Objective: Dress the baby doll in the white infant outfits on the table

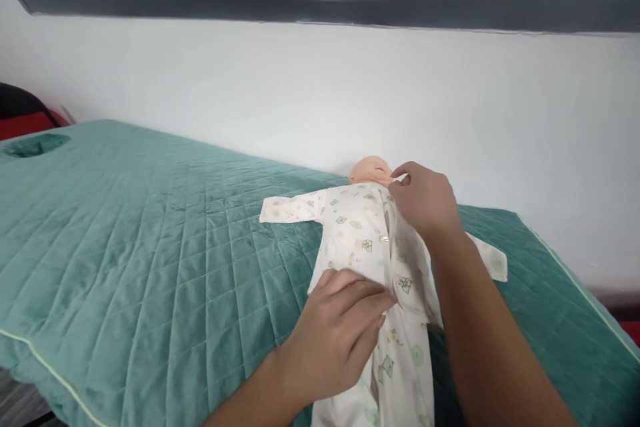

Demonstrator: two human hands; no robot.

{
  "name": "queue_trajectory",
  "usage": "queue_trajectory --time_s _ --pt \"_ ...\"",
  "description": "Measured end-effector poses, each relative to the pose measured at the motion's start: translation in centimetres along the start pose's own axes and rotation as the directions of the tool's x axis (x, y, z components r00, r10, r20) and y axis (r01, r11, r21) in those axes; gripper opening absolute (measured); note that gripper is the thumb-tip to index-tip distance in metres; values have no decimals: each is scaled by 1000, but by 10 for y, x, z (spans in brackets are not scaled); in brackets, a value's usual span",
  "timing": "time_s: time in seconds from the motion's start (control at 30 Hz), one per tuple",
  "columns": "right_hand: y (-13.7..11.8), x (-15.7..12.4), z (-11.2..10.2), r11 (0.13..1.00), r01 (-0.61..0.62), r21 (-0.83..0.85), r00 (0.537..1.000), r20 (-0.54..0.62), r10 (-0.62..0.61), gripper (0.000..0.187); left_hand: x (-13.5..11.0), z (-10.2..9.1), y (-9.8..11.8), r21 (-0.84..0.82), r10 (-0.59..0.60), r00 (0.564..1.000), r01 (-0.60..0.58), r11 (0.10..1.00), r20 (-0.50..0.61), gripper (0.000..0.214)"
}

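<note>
Fingers (400, 175) of our right hand (425, 203) pinch the romper (357, 233) at its far collar; our left hand (335, 337) rests open on its near front.

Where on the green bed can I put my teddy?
The wide bare quilt left of the doll, up to the face hole. A small patch right of its sleeve. Crowded at the doll, under left hand and right hand.

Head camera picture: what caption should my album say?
Left hand rests on a doll's printed sleepsuit, right hand pinches its top, on a green quilt.
</note>
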State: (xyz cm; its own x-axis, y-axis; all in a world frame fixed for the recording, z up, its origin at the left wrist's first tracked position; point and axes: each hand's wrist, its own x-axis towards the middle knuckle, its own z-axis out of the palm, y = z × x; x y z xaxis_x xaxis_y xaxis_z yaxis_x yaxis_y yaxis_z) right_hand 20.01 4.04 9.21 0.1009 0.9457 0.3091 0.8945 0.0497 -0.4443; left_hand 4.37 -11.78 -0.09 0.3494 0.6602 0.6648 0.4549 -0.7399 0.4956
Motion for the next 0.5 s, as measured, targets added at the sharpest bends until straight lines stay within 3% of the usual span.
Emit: queue_trajectory --time_s 0.17,0.3,0.4,0.5 --pt "23 -5 -1 986 -4 166 999 -35 10 18 -4 3 -8 -37 -105 970 99 994 -219 26" --pt "31 -7 12 984 -39 174 997 67 27 25 4 -3 -17 -11 -248 922 256 967 -297 23" --pt "32 -7 23 984 -63 169 993 108 45 35 34 -9 -26 13 -333 895 352 936 -298 22" --pt "31 -6 28 976 -99 196 991 102 80 26 84 -10 -40 6 -415 884 426 905 -214 20"
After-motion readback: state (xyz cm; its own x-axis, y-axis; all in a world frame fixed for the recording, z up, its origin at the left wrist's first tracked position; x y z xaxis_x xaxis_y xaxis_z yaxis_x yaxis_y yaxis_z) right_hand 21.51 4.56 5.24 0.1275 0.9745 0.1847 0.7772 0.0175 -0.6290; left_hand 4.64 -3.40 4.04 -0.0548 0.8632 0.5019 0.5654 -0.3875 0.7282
